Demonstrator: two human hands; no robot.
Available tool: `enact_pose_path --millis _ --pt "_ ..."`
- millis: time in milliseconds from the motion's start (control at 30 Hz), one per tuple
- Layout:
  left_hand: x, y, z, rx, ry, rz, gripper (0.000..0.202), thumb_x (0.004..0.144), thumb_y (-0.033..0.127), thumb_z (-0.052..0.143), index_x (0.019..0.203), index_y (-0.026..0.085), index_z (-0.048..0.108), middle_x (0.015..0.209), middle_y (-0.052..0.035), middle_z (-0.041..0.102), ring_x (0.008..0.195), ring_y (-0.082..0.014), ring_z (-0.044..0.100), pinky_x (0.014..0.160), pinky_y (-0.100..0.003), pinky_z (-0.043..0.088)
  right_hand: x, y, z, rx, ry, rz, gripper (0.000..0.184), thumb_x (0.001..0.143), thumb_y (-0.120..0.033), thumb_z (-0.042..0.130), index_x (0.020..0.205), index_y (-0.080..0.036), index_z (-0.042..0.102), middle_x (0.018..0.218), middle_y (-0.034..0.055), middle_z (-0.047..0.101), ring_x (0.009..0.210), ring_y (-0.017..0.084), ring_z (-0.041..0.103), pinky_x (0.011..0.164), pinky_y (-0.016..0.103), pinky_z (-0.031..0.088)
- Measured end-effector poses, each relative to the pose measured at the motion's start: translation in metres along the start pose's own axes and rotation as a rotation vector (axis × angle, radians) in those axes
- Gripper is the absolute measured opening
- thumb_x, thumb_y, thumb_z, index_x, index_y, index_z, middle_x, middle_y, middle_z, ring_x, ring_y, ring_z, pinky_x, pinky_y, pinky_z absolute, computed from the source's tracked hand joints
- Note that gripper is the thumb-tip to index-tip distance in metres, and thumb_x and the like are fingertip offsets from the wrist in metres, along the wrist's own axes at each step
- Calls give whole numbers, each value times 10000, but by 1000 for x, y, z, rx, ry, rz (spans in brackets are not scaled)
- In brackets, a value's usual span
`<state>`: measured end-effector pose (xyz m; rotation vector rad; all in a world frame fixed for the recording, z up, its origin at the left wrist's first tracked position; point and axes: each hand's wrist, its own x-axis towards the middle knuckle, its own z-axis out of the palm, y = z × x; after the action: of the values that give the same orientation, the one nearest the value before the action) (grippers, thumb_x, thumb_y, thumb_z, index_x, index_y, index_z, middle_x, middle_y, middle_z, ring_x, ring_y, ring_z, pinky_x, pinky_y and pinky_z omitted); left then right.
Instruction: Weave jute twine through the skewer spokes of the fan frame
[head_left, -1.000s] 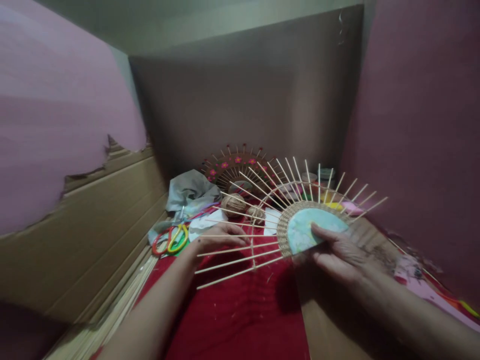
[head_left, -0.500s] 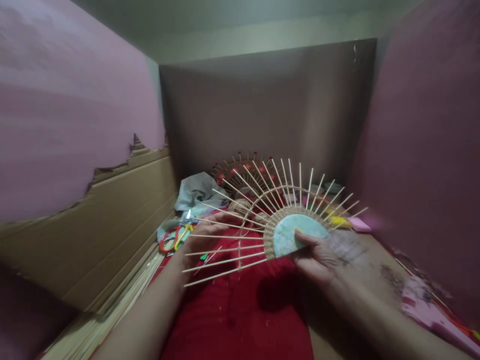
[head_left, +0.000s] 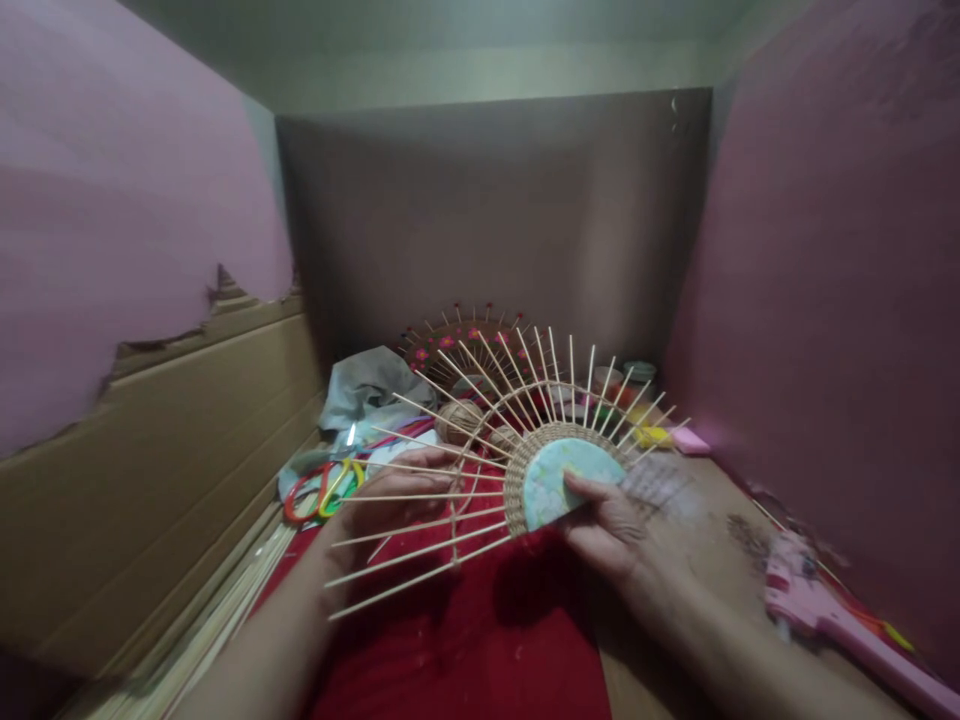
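Observation:
My right hand [head_left: 607, 525] grips a half-round hand fan frame by its pale blue centre [head_left: 559, 480], thumb on top and fingers underneath. Thin wooden sticks [head_left: 420, 532] spread from its woven tan band [head_left: 514, 490]. Farther out, a strand of twine [head_left: 517, 397] arcs through the sticks, looser toward the left. Behind the left-hand sticks is my left hand [head_left: 386, 500], its fingers stretched toward the twine and partly covered by the sticks. I see no firm grip there.
Red cloth [head_left: 480, 650] lies below. Scissors [head_left: 304, 497] and a grey cloth [head_left: 371, 390] are at left, balls of twine [head_left: 459, 422] behind the frame. A flowered fan [head_left: 450, 345] stands at the back. A pink glue gun [head_left: 806, 595] lies right; cardboard [head_left: 202, 440] lines the left wall.
The whole scene has shifted left in view as the head turned slightly right. The fan frame sits a little lower in view, still in my right hand; my left hand stays behind the sticks.

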<state>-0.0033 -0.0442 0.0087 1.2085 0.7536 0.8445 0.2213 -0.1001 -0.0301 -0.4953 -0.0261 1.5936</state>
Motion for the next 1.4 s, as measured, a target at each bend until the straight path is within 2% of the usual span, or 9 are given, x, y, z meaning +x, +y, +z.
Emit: enact_pose_path --millis 133,367,467,600,767,900,1033,1200,1400 --pt "-8 2 6 -32 -23 -13 292 658 179 676 948 210 661 1027 -52 644 907 -217 613 764 -298 489 0 -1 -5 -22 -24 29 242 642 -21 614 862 -119 599 799 64 657 787 194 611 828 389 479" --pt "22 -13 7 -2 -198 29 344 711 269 657 1022 123 634 674 -53 640 576 -137 586 538 -245 448 -3 -2 -7 37 -52 -62 311 669 -6 593 920 -190 595 794 7 670 803 164 616 831 375 482" --pt "25 -16 8 13 -219 47 354 733 269 636 1057 127 620 722 -63 645 598 -135 586 558 -244 441 -8 7 -9 -43 -170 -55 277 682 -47 623 914 -197 608 817 11 676 795 165 619 811 377 483" --pt "20 -15 13 -33 -247 57 352 738 264 630 1058 119 610 858 -99 651 728 -170 611 674 -284 460 -12 15 -14 -207 -300 105 136 752 -125 595 880 -166 619 817 44 674 719 170 619 760 409 485" --pt "20 -14 8 -112 -213 28 316 688 186 675 995 146 612 820 -53 634 672 -120 590 618 -231 445 -10 8 -15 -160 -243 74 84 759 -124 595 827 -171 606 787 21 666 652 144 604 753 403 484" --pt "24 -14 1 -37 -182 -7 163 659 163 697 796 120 620 678 -18 602 554 -80 538 508 -185 393 -8 7 -17 -129 -177 86 92 727 -116 630 795 -167 596 760 12 662 674 152 607 757 402 485" --pt "24 -16 1 53 -228 -48 125 671 192 689 752 116 630 650 -20 595 533 -81 526 480 -185 369 -8 9 -18 -138 -167 49 114 711 -106 644 788 -176 595 747 5 659 673 160 605 758 429 485" --pt "17 -7 -3 175 -175 37 77 691 199 669 750 149 667 639 -9 606 534 -81 513 472 -186 358 -8 8 -18 -164 -137 37 130 674 -100 673 760 -162 597 753 19 659 694 173 608 752 444 493" --pt "18 3 -25 337 -254 161 91 656 191 693 723 132 711 678 -60 650 586 -132 565 543 -245 433 -7 3 -16 -150 -106 -2 130 663 -68 669 688 -163 584 675 -7 640 648 166 605 739 462 500"
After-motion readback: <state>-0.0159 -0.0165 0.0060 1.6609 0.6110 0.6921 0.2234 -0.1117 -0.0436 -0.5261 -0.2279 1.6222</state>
